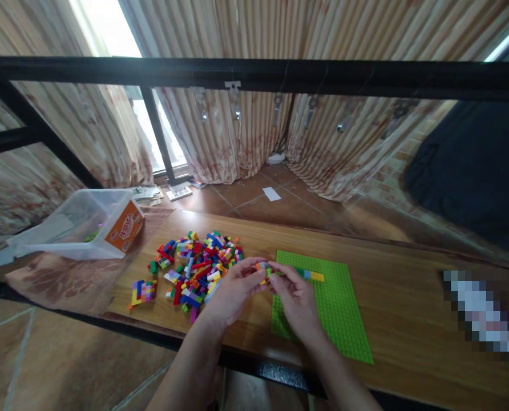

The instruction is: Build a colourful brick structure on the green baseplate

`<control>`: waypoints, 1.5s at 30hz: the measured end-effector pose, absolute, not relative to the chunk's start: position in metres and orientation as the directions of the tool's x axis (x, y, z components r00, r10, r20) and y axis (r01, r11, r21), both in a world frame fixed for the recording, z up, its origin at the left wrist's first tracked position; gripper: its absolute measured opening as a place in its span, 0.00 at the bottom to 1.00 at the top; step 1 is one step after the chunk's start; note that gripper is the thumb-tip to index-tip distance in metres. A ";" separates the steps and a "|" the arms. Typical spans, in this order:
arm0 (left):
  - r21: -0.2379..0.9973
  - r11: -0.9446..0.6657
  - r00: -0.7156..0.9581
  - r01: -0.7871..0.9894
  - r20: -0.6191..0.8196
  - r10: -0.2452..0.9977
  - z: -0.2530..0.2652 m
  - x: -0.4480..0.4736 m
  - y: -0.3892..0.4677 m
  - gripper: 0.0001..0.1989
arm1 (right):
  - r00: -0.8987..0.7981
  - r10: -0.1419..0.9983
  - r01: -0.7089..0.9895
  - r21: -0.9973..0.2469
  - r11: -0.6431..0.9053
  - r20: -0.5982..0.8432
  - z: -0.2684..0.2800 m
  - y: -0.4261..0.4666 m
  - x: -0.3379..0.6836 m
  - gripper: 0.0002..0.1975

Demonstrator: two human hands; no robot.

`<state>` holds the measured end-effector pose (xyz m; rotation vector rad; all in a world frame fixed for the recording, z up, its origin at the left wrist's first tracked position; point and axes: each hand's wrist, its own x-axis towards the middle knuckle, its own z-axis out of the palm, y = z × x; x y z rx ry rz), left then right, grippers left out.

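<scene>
My left hand [240,285] and my right hand [295,297] meet above the left edge of a green baseplate [340,319]. Between their fingertips is a small cluster of toy bricks [263,273] in orange, green and yellow, pinched from both sides. Fingers cover part of it. On the baseplate, behind my right hand, runs a short row of bricks [313,275], with blue and yellow showing. Left of my left hand spreads a pile of loose mixed-colour bricks [201,268]. A flat block of joined bricks [144,291] lies farther left.
A clear plastic bin [79,248] with an orange label lies on a brown cloth [66,285] at the table's left end. A pixelated patch [485,317] covers something at the right of the wooden table [408,319]. A black metal bar [254,74] crosses before the curtains.
</scene>
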<state>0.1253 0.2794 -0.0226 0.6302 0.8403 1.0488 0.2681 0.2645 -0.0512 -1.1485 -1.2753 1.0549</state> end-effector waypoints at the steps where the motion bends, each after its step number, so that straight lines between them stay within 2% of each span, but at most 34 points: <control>1: 0.804 0.359 0.235 -0.474 -0.278 0.931 -0.023 0.127 0.279 0.20 | 0.048 0.991 0.021 -0.992 0.124 0.124 -0.051 0.264 0.266 0.16; 6: 0.857 0.268 0.138 -0.440 -0.230 0.963 -0.031 0.140 0.276 0.19 | 0.159 0.981 0.004 -0.993 0.116 0.115 -0.054 0.263 0.259 0.15; 11: 0.833 0.269 0.097 -0.483 -0.254 0.962 -0.033 0.150 0.274 0.19 | 0.311 0.950 -0.016 -0.999 0.044 0.037 -0.060 0.267 0.254 0.16; 13: 0.810 0.291 0.103 -0.509 -0.278 0.955 -0.032 0.148 0.274 0.19 | 0.314 0.949 -0.100 -0.995 0.022 -0.011 -0.061 0.269 0.252 0.15; 17: 0.772 0.337 0.190 -0.540 -0.279 0.941 -0.030 0.139 0.274 0.19 | 0.273 0.946 -0.409 -0.911 -0.048 -0.173 -0.059 0.272 0.249 0.13; 20: 0.802 0.320 0.215 -0.504 -0.242 0.946 -0.029 0.134 0.273 0.18 | 0.188 0.946 -0.535 -0.835 -0.127 -0.264 -0.053 0.272 0.251 0.14; 25: 0.892 0.217 0.216 -0.396 -0.139 0.967 -0.028 0.133 0.275 0.19 | 0.108 0.940 -0.493 -0.839 -0.231 -0.322 -0.042 0.268 0.254 0.20; 28: 0.925 0.185 0.215 -0.331 -0.117 0.970 -0.030 0.135 0.277 0.21 | 0.111 0.943 -0.466 -0.855 -0.230 -0.314 -0.041 0.267 0.253 0.21; 31: 0.943 0.157 0.157 -0.293 -0.114 0.981 -0.033 0.138 0.277 0.20 | 0.150 0.935 -0.508 -0.836 -0.207 -0.322 -0.042 0.267 0.251 0.20; 38: 0.885 0.209 0.106 -0.416 -0.180 0.978 -0.034 0.141 0.276 0.21 | 0.076 0.918 -0.697 -0.679 -0.231 -0.390 -0.042 0.269 0.258 0.13; 40: 0.880 0.231 0.097 -0.415 -0.210 0.973 -0.034 0.141 0.277 0.21 | 0.037 0.929 -0.664 -0.704 -0.252 -0.367 -0.041 0.269 0.259 0.14; 42: 0.876 0.243 0.086 -0.416 -0.228 0.970 -0.034 0.141 0.277 0.20 | 0.022 0.949 -0.567 -0.786 -0.246 -0.313 -0.042 0.268 0.259 0.16; 45: 0.860 0.244 0.067 -0.449 -0.240 0.968 -0.036 0.142 0.278 0.20 | 0.081 0.968 -0.411 -0.893 -0.185 -0.237 -0.045 0.267 0.255 0.19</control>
